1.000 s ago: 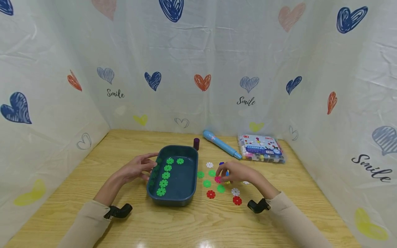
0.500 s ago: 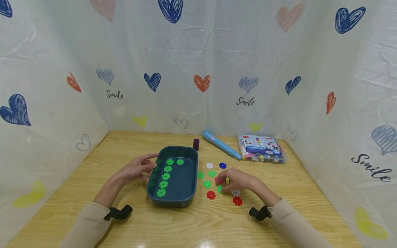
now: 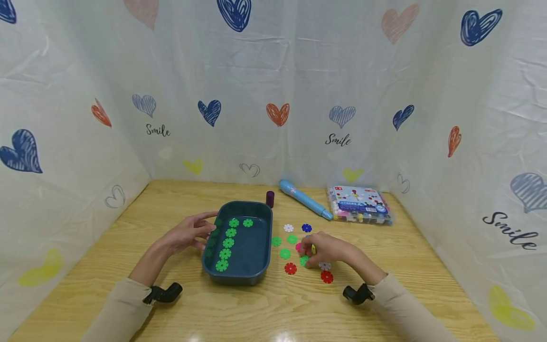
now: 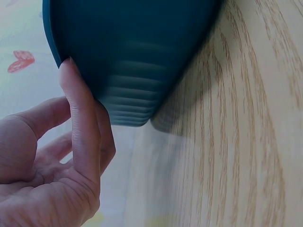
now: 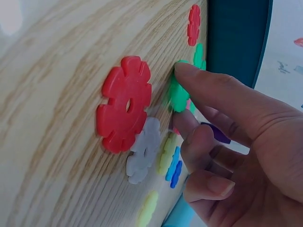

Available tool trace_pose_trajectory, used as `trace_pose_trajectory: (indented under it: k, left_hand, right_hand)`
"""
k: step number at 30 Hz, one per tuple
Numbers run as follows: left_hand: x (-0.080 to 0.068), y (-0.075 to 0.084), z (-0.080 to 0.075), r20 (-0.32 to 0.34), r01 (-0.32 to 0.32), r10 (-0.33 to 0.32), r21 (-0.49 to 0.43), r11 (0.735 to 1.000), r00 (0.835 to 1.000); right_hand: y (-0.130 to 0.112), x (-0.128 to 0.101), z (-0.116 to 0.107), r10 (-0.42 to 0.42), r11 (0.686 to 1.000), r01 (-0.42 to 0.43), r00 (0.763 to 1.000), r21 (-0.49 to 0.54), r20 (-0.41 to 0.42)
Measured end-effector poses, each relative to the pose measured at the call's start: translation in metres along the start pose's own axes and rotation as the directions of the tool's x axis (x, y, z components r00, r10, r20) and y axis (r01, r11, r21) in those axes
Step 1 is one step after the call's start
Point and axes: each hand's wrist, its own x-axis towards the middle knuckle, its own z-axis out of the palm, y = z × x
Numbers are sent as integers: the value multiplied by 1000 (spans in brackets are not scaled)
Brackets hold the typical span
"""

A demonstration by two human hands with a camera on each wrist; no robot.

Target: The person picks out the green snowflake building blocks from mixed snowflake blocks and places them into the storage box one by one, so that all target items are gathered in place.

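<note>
Right hand [image 3: 326,248] fingertip touches green snowflake piece [image 5: 178,94], not gripping it

The left hand [image 3: 188,233] rested against the left rim of the dark teal tray [image 3: 260,259], fingers relaxed, a line of green discs [image 3: 228,242] inside. The right hand [image 3: 326,249] lay curled over loose discs on the wooden table [image 3: 265,304], fingertips touching a green disc [image 3: 304,261], a red disc [image 3: 290,269] just beside.
</note>
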Motion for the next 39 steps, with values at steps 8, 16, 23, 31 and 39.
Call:
trace_pose_trajectory:
  k: [8,16,23,31,39]
  left_hand:
    - [1,-2,0,-3,-2,2,-2,1000,1000]
    - [1,-1,0,4,1,-1,-13,1000,1000]
    - [2,-2,-1,8,1,-1,-5,1000,1000]
    - [1,-1,0,2,-2,2,-2,1000,1000]
    - [1,-1,0,4,-5,5,7,1000,1000]
  right_hand:
    - [2,0,1,2,1000,-2,1000,11,-5]
    - [5,-3,-3,-49,998,48,999,-49,-18]
    - [3,-7,-14,-25,999,24,999,44,25]
    - [-4,-5,-29,-9,999,9,1000,36,20]
    - [-16,10,-45,-46,998,47,999,44,-10]
